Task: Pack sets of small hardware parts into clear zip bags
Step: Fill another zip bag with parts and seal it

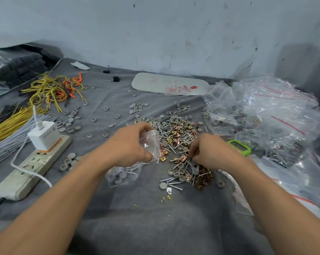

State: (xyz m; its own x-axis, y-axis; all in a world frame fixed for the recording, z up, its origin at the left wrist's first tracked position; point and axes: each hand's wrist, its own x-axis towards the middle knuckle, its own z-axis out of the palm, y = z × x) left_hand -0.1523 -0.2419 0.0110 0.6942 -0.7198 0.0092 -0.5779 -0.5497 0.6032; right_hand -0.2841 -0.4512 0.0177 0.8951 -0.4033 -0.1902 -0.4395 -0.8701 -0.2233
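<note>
My left hand (129, 144) grips a small clear zip bag (153, 144) with a red seal line, held just above the grey cloth; a few screws show inside it. A mixed pile of screws, brass clips and grey caps (177, 133) lies right of the bag. My right hand (208, 151) rests with curled fingers on the pile's near right part, pinching small parts there; which parts I cannot tell. A filled clear bag (122, 175) with grey caps and screws lies below my left hand.
A white power strip (32, 168) with a charger plugged in lies at left. Yellow, orange and grey wires (50, 91) spread at far left. A heap of filled clear bags (262, 115) stands at right, a green device (240, 147) beside it. Grey caps (70, 122) scatter over the cloth.
</note>
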